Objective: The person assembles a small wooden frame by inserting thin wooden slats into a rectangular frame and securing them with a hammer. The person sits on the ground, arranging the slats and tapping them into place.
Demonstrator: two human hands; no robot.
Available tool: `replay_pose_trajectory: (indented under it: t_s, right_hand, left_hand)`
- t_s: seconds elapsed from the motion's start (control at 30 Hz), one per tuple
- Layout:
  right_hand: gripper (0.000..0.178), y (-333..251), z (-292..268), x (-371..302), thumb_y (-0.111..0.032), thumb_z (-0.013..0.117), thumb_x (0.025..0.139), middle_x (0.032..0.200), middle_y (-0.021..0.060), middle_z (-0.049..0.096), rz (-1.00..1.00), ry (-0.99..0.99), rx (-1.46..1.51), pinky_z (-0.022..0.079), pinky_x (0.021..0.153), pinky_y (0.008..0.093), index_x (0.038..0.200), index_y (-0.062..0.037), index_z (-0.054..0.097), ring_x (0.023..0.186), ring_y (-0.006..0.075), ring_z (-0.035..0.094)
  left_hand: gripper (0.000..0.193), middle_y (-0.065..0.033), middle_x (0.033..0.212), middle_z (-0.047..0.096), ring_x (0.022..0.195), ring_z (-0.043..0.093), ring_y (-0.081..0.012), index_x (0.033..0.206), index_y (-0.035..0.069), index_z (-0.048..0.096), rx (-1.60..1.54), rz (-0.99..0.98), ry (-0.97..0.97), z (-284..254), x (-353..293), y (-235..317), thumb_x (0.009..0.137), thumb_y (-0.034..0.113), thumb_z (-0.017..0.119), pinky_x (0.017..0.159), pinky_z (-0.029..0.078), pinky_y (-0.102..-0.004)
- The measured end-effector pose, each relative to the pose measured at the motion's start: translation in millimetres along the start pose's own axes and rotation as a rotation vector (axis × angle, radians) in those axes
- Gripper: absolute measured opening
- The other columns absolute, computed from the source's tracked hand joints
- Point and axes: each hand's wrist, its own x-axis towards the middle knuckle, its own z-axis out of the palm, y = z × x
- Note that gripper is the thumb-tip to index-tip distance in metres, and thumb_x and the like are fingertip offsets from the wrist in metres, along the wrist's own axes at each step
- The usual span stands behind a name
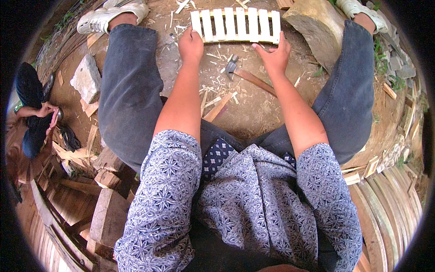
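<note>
1. Between the white shoes (113, 18), a slatted wooden frame (241, 25) spans the space between both hands.
2. The left forearm (181, 97) reaches straight ahead; the left hand (190, 46) is curled closed around the frame's near left corner.
3. The right forearm (299, 109) angles inward; the right hand (275, 56) spreads thumb from fingers at the near right corner, its hold unclear.
4. A hammer (253, 82) lies below, its handle pointing toward the right forearm.
</note>
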Motion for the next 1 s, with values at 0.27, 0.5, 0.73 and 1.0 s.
replay_pose_trajectory:
  t_s: [0.27, 0.5, 0.73, 1.0]
  right_hand:
    - [0.109, 6, 5, 3, -0.045, 0.091, 0.066, 0.141, 0.0186, 0.041, 0.018, 0.002, -0.013, 0.054, 0.088, 0.0398, 0.153, -0.0106, 0.034, 0.091, 0.0222, 0.068]
    - [0.108, 1, 4, 2, -0.044, 0.09, 0.066, 0.14, 0.0183, 0.041, 0.028, -0.019, 0.027, 0.054, 0.09, 0.0408, 0.153, -0.0132, 0.034, 0.097, 0.0239, 0.066]
    - [0.077, -11, 6, -10, -0.044, 0.09, 0.066, 0.12, 0.0134, 0.052, -0.094, 0.181, -0.125, 0.053, 0.085, 0.0416, 0.128, -0.0106, 0.058, 0.096, 0.0281, 0.062]
    - [0.041, -20, 18, -13, -0.036, 0.086, 0.074, 0.091, 0.0066, 0.059, -0.09, 0.038, 0.032, 0.051, 0.075, 0.0395, 0.102, -0.0093, 0.071, 0.085, 0.0227, 0.06]
  left_hand:
    - [0.037, -0.0231, 0.109, 0.069, 0.102, 0.065, -0.0404, 0.119, 0.003, 0.066, -0.002, -0.022, 0.0, 1, 0, -4, 0.095, 0.022, 0.047, 0.092, 0.049, -0.0438]
    - [0.04, -0.023, 0.113, 0.069, 0.107, 0.065, -0.0396, 0.123, 0.0, 0.064, -0.002, -0.02, 0.033, 5, 5, -22, 0.096, 0.025, 0.047, 0.094, 0.048, -0.0419]
    - [0.039, -0.0213, 0.114, 0.069, 0.107, 0.066, -0.0354, 0.122, 0.0, 0.064, -0.006, -0.098, -0.029, -2, -3, 6, 0.097, 0.025, 0.047, 0.095, 0.048, -0.0399]
    - [0.036, -0.0186, 0.107, 0.071, 0.1, 0.067, -0.0319, 0.117, 0.002, 0.067, -0.007, -0.062, -0.07, -4, 0, 1, 0.098, 0.026, 0.048, 0.09, 0.048, -0.0392]
